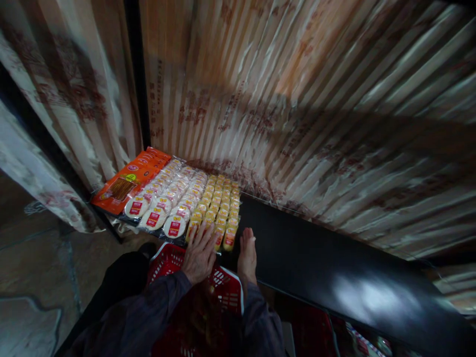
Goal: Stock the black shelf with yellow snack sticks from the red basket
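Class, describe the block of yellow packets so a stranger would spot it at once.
Start at the long black shelf and go to its left end. There, the yellow packets form the rightmost block, between the round white packets and the right hand, with the left hand over their front. Narrower shape and yellow colour set them apart.

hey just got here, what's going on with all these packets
A person has both hands at the rows of yellow packets on a black shelf. The left hand lies over the near end of the rows, fingers extended, while the right hand is held edge-on just beside their right side. To the left of the yellow ones are rows of white round packets, then orange packets at the shelf's end. A red basket sits below the hands.
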`<action>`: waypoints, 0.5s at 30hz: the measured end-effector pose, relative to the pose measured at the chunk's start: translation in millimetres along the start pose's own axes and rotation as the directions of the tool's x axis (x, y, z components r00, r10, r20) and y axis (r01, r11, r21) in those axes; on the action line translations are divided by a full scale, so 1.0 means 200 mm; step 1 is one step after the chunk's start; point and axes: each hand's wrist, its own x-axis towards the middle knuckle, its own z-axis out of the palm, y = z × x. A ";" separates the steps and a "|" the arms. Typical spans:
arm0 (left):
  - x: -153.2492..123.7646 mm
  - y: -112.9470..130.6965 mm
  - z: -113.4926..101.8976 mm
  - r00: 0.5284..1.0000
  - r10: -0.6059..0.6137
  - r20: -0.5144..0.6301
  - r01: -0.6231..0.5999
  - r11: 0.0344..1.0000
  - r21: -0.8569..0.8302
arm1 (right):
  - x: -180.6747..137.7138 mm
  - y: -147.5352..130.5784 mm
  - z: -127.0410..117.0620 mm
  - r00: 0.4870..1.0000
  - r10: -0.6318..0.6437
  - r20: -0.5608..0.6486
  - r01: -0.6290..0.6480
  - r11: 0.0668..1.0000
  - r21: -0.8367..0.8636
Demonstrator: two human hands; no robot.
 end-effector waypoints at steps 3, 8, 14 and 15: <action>0.06 -0.04 -0.03 1.000 0.005 0.022 -0.005 1.000 -0.020 | 0.07 -0.03 0.00 1.000 -0.010 -0.012 0.010 1.000 -0.021; 0.22 -0.14 -0.08 0.999 -0.039 0.018 0.040 0.998 -0.054 | 0.25 -0.07 0.05 0.998 0.050 0.025 -0.050 0.999 -0.010; 0.53 -0.31 -0.08 0.976 -0.138 0.166 0.153 0.985 -0.079 | 0.42 -0.08 0.09 0.995 0.085 0.044 -0.085 0.996 0.003; 0.57 -0.33 -0.07 0.971 -0.129 0.200 0.148 0.986 -0.082 | 0.44 -0.08 0.09 0.995 0.088 0.046 -0.088 0.996 -0.002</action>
